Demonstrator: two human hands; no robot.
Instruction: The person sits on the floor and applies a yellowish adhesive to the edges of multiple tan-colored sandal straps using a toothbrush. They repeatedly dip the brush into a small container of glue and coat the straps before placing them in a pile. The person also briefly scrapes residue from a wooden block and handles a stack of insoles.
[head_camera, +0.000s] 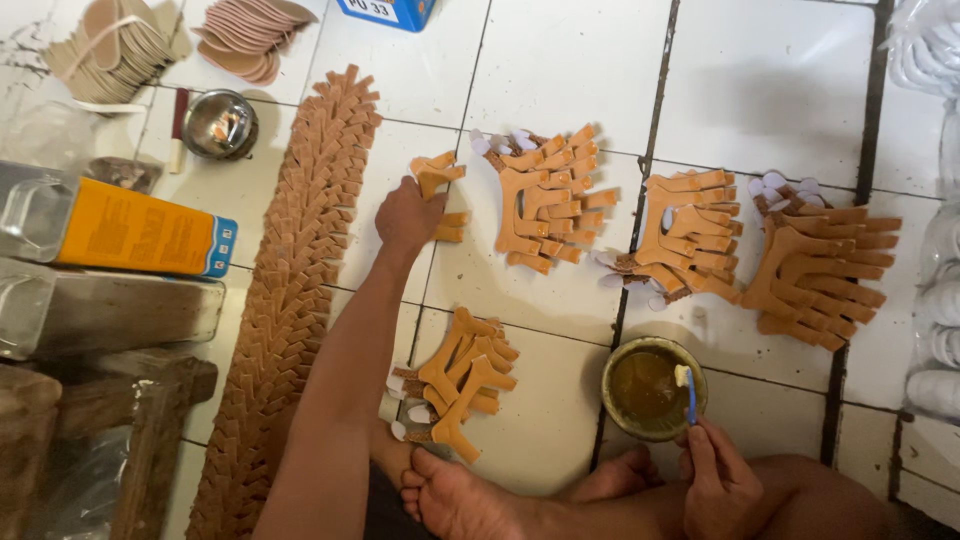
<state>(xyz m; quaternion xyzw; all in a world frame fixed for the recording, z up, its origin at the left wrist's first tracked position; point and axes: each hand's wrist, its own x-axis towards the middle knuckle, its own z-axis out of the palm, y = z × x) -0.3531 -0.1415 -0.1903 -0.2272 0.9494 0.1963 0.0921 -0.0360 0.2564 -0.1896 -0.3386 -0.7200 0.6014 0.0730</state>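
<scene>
The left hand (406, 215) reaches out over the tiled floor (570, 70) and closes its fingers on small orange straps (440, 180). The right hand (718, 478) pinches a blue brush (688, 392), whose tip rests in the glue bowl (652, 388) near the feet.

A glue bowl (652, 388) sits before three strap piles (545, 200) — a long, perhaps overlapping strap row (290, 290) lies left.
</scene>
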